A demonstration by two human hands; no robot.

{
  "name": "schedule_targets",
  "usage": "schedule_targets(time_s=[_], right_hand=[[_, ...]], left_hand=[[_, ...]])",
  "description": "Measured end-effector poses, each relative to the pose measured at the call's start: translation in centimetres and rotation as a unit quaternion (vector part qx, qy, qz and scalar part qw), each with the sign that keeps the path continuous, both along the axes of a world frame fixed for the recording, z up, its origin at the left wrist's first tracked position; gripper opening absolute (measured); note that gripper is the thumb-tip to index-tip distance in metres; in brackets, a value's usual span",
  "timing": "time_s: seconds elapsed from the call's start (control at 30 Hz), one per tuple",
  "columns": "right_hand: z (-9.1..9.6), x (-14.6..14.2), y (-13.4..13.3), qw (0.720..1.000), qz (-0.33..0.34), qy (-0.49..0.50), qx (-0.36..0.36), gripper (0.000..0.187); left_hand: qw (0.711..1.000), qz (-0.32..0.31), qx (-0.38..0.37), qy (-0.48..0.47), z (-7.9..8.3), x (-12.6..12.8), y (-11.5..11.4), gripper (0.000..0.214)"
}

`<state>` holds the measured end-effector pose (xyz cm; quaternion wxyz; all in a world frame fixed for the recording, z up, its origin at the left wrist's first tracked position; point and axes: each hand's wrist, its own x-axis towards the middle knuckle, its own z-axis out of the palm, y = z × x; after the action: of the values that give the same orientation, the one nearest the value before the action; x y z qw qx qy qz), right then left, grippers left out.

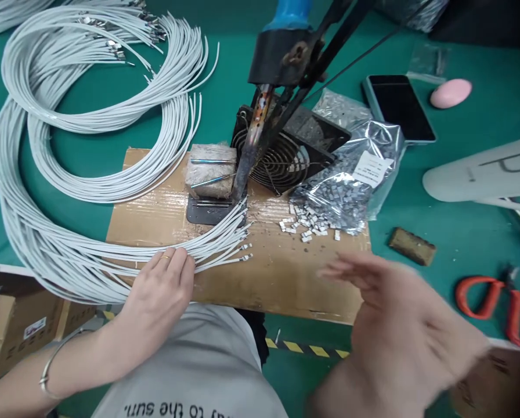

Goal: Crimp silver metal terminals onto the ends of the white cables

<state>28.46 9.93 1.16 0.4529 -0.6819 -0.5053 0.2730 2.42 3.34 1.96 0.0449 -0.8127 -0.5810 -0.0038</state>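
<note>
My left hand point(166, 278) is curled over a bundle of white wires point(112, 252) near the front of a cardboard sheet point(268, 284). The wire ends fan out to the right, and a couple carry small connectors point(246, 257). Motion blurs my right hand point(399, 313), raised over the sheet's right side; its fingers are smeared and I see nothing clear in them. Beyond it lie loose small white connectors point(312, 223) beside a clear bag point(351, 186) of more. A soldering iron point(253, 139) on a black arm points down by a wrapped block point(211, 169) with metal strands across it.
Coiled white wires point(103, 113) fill the left of the green table. A black fan point(281, 157) stands behind the iron. On the right are a phone point(399, 107), a pink egg-shaped thing point(451, 93), a white cylinder point(481, 171), a brown block point(412, 245) and red-handled pliers point(481, 297).
</note>
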Motion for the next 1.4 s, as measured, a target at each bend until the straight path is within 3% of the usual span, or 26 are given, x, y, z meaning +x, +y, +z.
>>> schedule_targets(time_s=[0.1, 0.2, 0.3, 0.47, 0.5, 0.57, 0.73, 0.87, 1.03, 1.17, 1.4], right_hand=[[-1.5, 0.6, 1.4, 0.998, -0.018, -0.046, -0.041, 0.025], [-3.4, 0.6, 2.8, 0.993, -0.015, -0.082, -0.077, 0.026], [-4.4, 0.4, 3.3, 0.995, -0.003, -0.068, -0.074, 0.027], [-4.4, 0.3, 3.1, 0.994, 0.006, -0.048, -0.093, 0.025], [-4.3, 0.4, 3.0, 0.994, 0.005, -0.044, -0.097, 0.025], [-4.2, 0.3, 2.8, 0.994, 0.003, -0.032, -0.101, 0.025], [-3.2, -1.2, 1.9, 0.995, 0.014, 0.040, -0.085, 0.028], [-1.4, -3.3, 1.1, 0.987, 0.043, 0.144, -0.060, 0.022], [-0.5, -5.3, 0.7, 0.950, 0.169, 0.246, -0.087, 0.006], [-0.3, -6.4, 0.7, 0.924, 0.251, 0.276, -0.078, 0.013], [0.4, -6.9, 0.8, 0.926, 0.255, 0.273, -0.050, 0.023]], left_hand=[[0.995, -0.008, -0.037, -0.089, 0.5, -0.6, 0.7, 0.021], [0.948, 0.028, -0.143, -0.283, 1.1, -1.5, 1.6, 0.018], [0.851, 0.078, -0.260, -0.450, 1.8, -1.6, 2.5, 0.016], [0.626, 0.137, -0.374, -0.671, 1.9, 0.5, 4.2, 0.012], [0.593, 0.154, -0.381, -0.692, 1.8, 0.9, 4.4, 0.016], [0.557, 0.184, -0.377, -0.717, 1.4, 1.5, 4.7, 0.020], [0.528, 0.222, -0.360, -0.736, 0.9, 1.6, 4.7, 0.029], [0.522, 0.244, -0.354, -0.736, 1.0, 1.5, 4.8, 0.035], [0.520, 0.245, -0.355, -0.737, 1.0, 1.6, 4.9, 0.034], [0.511, 0.234, -0.358, -0.746, 1.0, 1.5, 4.8, 0.033], [0.529, 0.230, -0.342, -0.742, 0.8, 1.6, 4.9, 0.035]])
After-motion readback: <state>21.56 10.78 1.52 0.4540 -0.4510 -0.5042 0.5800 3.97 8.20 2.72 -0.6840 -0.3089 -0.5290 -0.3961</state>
